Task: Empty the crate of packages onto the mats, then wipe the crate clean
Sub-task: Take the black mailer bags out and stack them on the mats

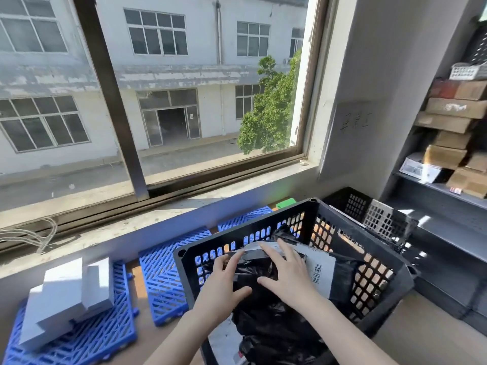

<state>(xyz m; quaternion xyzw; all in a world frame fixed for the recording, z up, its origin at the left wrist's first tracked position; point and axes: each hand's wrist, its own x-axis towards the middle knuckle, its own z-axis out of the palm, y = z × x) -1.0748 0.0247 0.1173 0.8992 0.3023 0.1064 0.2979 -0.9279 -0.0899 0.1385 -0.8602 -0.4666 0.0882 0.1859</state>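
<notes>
Reaching into the black crate (245, 227), which stands on the floor at near centre below the window sill, both hands lie on the top black package (253, 275). The left hand (224, 283) rests on its left part with fingers straight and the thumb spread to the right; the right hand (287, 272) lies flat on its right part with fingers fanned out. Neither hand is clenched or curled round anything. Just right of that package, a second black package (342, 275) carries a white shipping label (319, 267) with a barcode; its print is too small to read. More crumpled black bags (276, 335) fill the near end of the crate. Blue lattice mats (163, 280) lie left of the crate and beyond it, and white boxes (66, 293) without visible print are stacked on the near-left mat. A small green object (286, 202) lies by the far mat. A second black crate (369, 212) stands behind the first, to the right. Faint handwritten characters (354, 119) mark the wall right of the window, but I cannot read them. Cardboard boxes (453, 122) are piled on the shelf at far right.
</notes>
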